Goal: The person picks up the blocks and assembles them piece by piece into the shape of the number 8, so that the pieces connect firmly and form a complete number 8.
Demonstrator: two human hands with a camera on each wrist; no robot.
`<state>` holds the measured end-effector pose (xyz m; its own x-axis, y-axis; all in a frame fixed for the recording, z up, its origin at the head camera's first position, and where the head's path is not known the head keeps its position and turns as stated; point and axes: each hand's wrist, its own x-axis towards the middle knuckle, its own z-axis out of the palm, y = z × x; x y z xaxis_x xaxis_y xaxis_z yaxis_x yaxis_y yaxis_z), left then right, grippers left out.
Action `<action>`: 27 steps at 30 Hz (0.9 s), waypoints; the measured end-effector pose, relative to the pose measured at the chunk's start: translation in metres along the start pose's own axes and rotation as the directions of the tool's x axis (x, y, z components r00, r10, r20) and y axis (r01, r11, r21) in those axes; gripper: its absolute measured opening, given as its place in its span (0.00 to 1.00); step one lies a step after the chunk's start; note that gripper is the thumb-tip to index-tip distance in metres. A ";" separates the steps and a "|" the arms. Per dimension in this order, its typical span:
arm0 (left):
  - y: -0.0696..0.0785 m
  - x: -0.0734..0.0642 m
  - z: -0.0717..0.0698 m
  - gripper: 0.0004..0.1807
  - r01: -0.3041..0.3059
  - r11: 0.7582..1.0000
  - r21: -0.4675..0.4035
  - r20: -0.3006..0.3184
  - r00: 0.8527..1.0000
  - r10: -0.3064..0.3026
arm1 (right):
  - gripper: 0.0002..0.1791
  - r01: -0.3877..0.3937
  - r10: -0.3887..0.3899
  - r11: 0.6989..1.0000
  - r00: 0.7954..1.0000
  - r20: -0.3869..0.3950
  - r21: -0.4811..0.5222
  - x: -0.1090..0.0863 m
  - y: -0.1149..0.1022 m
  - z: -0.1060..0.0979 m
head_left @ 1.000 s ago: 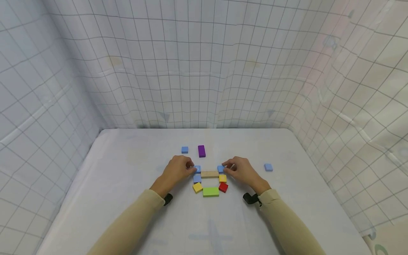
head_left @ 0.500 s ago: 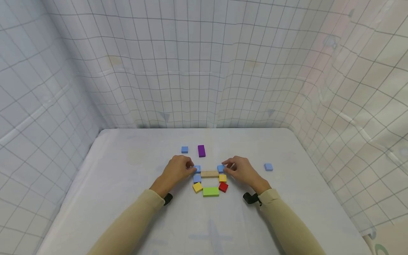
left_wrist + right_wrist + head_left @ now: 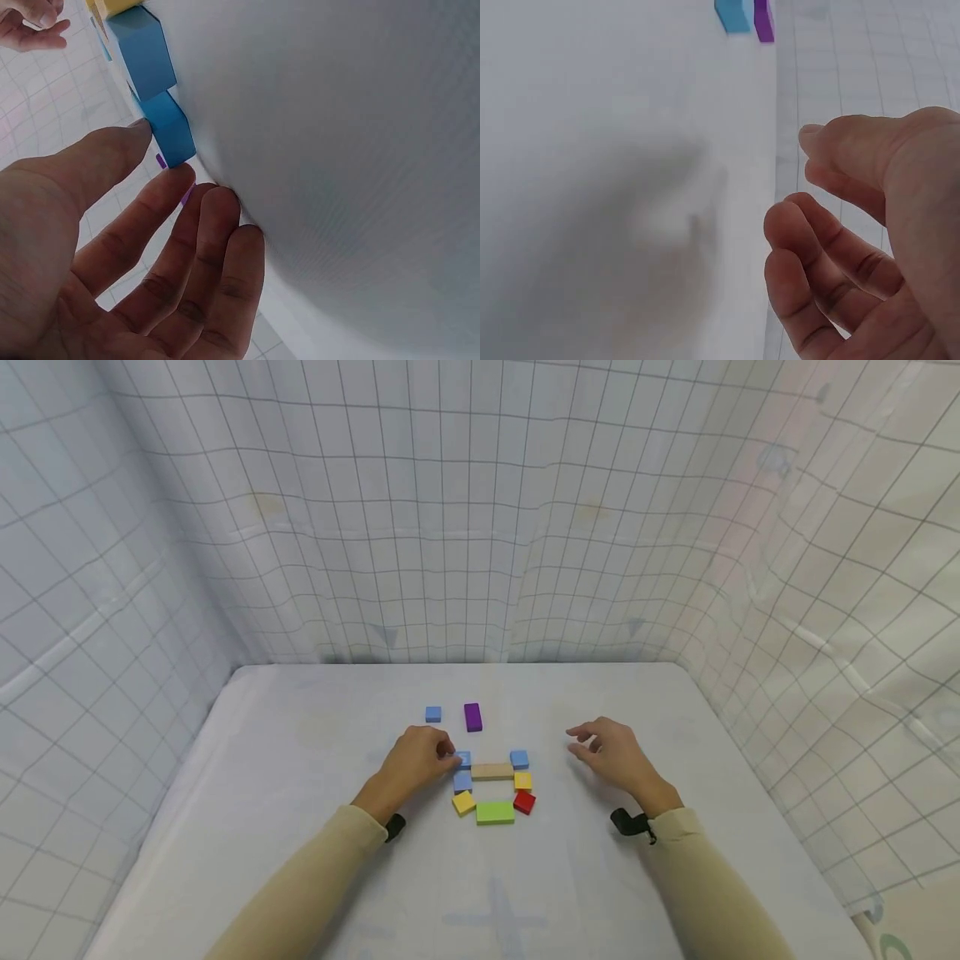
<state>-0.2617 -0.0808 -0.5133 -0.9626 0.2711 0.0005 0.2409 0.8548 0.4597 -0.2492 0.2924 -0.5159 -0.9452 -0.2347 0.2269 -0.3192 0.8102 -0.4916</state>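
Observation:
My left hand (image 3: 417,755) pinches a blue block (image 3: 171,129) between thumb and index finger, at the upper left corner of a small layout of blocks. Right below it sits another blue block (image 3: 462,782). A wooden plank block (image 3: 492,772) spans to a blue block (image 3: 519,759) on the right, with a yellow block (image 3: 522,781) under that one. Apart from the layout, my right hand (image 3: 617,755) is over the table to the right, fingers loosely bent and holding nothing. The layout's lower part has a tilted yellow block (image 3: 464,802), a green block (image 3: 495,813) and a tilted red block (image 3: 524,802).
Behind the layout lie a purple block (image 3: 473,717) and a loose blue block (image 3: 433,714). The white tabletop (image 3: 300,718) is bordered by a hanging grid-patterned curtain (image 3: 480,527) at the back and sides.
My right hand has left the blue block at the layout's upper right and moved right, now covering the spot where another blue block showed. The left hand stays put.

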 end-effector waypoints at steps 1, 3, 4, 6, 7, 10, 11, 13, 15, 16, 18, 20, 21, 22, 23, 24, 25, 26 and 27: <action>0.000 0.000 0.000 0.11 -0.001 1.000 0.002 0.000 1.000 0.001 | 0.14 0.003 -0.003 1.000 1.000 -0.013 -0.005 -0.002 0.006 -0.004; -0.001 0.000 0.000 0.11 -0.005 1.000 0.002 0.002 1.000 0.005 | 0.14 0.005 -0.005 1.000 0.999 -0.033 -0.012 -0.007 0.017 -0.011; -0.002 0.000 -0.001 0.11 -0.005 1.000 0.000 0.003 1.000 0.005 | 0.14 0.002 -0.003 1.000 0.999 -0.040 -0.015 -0.010 0.022 -0.015; -0.003 0.000 -0.001 0.11 -0.004 1.000 -0.003 0.007 1.000 0.004 | 0.14 -0.011 0.010 1.000 0.999 -0.051 -0.015 -0.016 0.031 -0.021; -0.003 0.000 -0.002 0.11 -0.003 1.000 -0.004 0.008 1.000 0.003 | 0.14 -0.018 0.018 1.000 0.998 -0.052 -0.018 -0.018 0.036 -0.024; -0.004 0.000 -0.003 0.11 0.001 1.000 -0.009 0.008 1.000 -0.001 | 0.15 -0.044 0.042 0.999 0.998 -0.049 -0.022 -0.025 0.045 -0.031; -0.004 0.000 -0.003 0.11 0.000 1.000 -0.009 0.008 1.000 0.001 | 0.15 -0.051 0.050 0.998 0.998 -0.046 -0.024 -0.026 0.048 -0.033; -0.005 0.001 -0.003 0.11 -0.003 1.000 -0.011 0.011 1.000 0.003 | 0.15 -0.063 0.061 0.998 0.997 -0.038 -0.030 -0.029 0.053 -0.036; -0.006 0.003 -0.002 0.11 -0.005 1.000 -0.013 0.013 1.000 0.005 | 0.16 -0.073 0.072 0.997 0.997 -0.032 -0.032 -0.030 0.058 -0.038; -0.006 0.003 -0.002 0.11 -0.007 1.000 -0.013 0.014 1.000 0.008 | 0.16 -0.080 0.079 0.996 0.996 -0.030 -0.030 -0.030 0.060 -0.039; -0.006 0.004 -0.003 0.10 -0.006 1.000 -0.017 0.018 1.000 0.007 | 0.16 -0.090 0.089 0.996 0.995 -0.032 -0.025 -0.031 0.064 -0.039; -0.006 0.004 -0.003 0.10 -0.010 1.000 -0.022 0.017 1.000 0.010 | 0.16 -0.102 0.101 0.995 0.994 -0.038 -0.019 -0.032 0.067 -0.039; -0.006 0.004 -0.004 0.10 -0.010 1.000 -0.025 0.019 1.000 0.011 | 0.15 -0.107 0.106 0.994 0.993 -0.042 -0.017 -0.033 0.069 -0.039; -0.005 0.004 -0.004 0.10 -0.010 1.000 -0.029 0.021 1.000 0.011 | 0.15 -0.110 0.109 0.994 0.993 -0.043 -0.015 -0.034 0.070 -0.038; -0.005 0.004 -0.005 0.10 -0.008 0.999 -0.033 0.025 1.000 0.009 | 0.15 -0.115 0.114 0.993 0.993 -0.042 -0.014 -0.034 0.071 -0.038; -0.005 0.004 -0.005 0.10 -0.006 0.999 -0.035 0.028 1.000 0.007 | 0.14 -0.121 0.120 0.993 0.992 -0.039 -0.011 -0.035 0.072 -0.038; -0.005 0.004 -0.005 0.11 -0.005 0.999 -0.037 0.031 1.000 0.006 | 0.14 -0.123 0.122 0.992 0.992 -0.037 -0.008 -0.036 0.073 -0.037; -0.004 0.004 -0.005 0.11 0.001 0.999 -0.039 0.035 0.999 0.001 | 0.14 -0.128 0.128 0.992 0.991 -0.033 -0.003 -0.037 0.073 -0.037; -0.004 0.004 -0.005 0.11 0.008 0.999 -0.042 0.040 0.999 -0.006 | 0.13 -0.134 0.134 0.991 0.991 -0.028 0.001 -0.038 0.074 -0.036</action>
<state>-0.2669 -0.0856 -0.5103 -0.9582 0.2835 -0.0376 0.2283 0.8375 0.4964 -0.2346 0.3801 -0.5305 -0.9771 -0.1094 0.1823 -0.1900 0.8340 -0.5180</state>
